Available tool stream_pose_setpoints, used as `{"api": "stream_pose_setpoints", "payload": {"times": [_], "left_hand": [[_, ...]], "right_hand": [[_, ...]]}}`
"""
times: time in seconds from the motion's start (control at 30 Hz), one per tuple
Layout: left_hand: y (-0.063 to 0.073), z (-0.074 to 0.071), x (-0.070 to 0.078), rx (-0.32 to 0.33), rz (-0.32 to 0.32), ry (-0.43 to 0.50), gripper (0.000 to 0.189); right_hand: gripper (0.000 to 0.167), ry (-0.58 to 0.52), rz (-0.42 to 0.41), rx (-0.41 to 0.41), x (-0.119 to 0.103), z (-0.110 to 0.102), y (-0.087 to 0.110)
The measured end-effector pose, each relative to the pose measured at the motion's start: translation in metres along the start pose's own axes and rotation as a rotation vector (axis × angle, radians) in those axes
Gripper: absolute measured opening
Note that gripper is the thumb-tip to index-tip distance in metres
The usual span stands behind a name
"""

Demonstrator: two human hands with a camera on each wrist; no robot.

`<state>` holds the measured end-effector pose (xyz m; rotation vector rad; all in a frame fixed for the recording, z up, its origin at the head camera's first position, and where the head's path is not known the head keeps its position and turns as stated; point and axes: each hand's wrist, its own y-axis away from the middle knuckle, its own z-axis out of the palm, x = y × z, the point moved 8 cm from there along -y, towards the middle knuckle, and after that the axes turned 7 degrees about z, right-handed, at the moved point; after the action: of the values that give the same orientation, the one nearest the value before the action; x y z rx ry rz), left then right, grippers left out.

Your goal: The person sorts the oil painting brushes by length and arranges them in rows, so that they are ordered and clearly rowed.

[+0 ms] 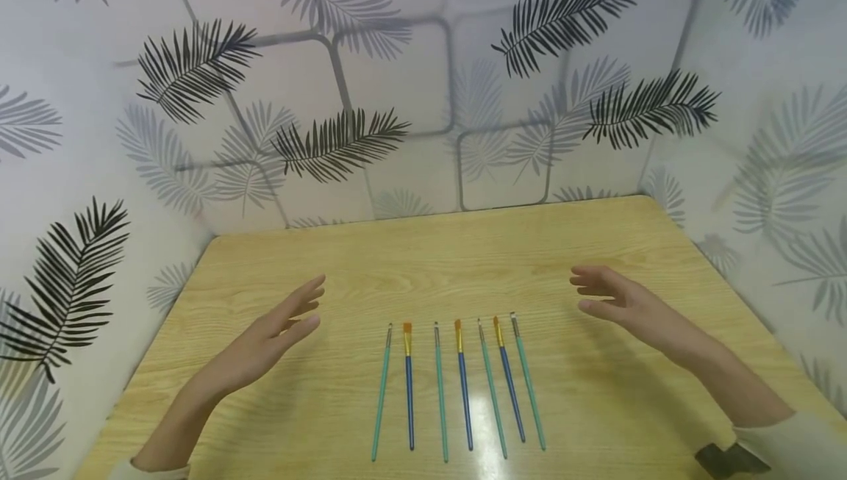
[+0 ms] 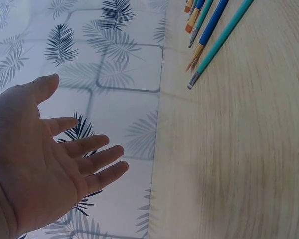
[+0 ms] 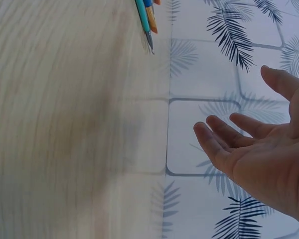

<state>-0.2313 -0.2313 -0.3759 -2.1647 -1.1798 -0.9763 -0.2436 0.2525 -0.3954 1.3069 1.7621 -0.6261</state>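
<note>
Several slim paintbrushes lie in a row on the wooden table, bristles toward the wall. Teal-handled ones, such as the leftmost teal brush [image 1: 381, 399] and the rightmost teal brush [image 1: 531, 392], alternate with blue-handled ones like the blue brush [image 1: 409, 399], which has a gold ferrule and orange bristles. My left hand [image 1: 265, 344] hovers left of the row, its fingers extended and its palm facing inward. On the opposite side my right hand [image 1: 635, 311] is held over the table, fingers loosely stretched. Neither hand holds anything; both are apart from the brushes.
The pale wooden table [image 1: 298, 259] meets a wall [image 1: 397, 171] covered in leaf-patterned paper at its back and sides. A dark object [image 1: 731, 459] lies by the right sleeve at the lower right.
</note>
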Motion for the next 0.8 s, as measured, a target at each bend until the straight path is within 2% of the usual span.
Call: {"api": "stream_pose_setpoints", "payload": {"times": [0.33,0.6,0.8], "left_hand": [[0.001,0.012,-0.009,-0.004,-0.063,0.059,0.062],[0.003,0.021,-0.013,0.012,-0.108,0.102,0.066],[0.002,0.025,-0.014,0.006,-0.084,0.133,0.064]], "right_hand": [[0.055,-0.128,0.045,-0.052,0.007,0.019,-0.002],[0.054,-0.161,0.06,-0.056,0.012,0.029,-0.004],[0.054,-0.181,0.049,-0.073,0.009,0.032,-0.004]]}}
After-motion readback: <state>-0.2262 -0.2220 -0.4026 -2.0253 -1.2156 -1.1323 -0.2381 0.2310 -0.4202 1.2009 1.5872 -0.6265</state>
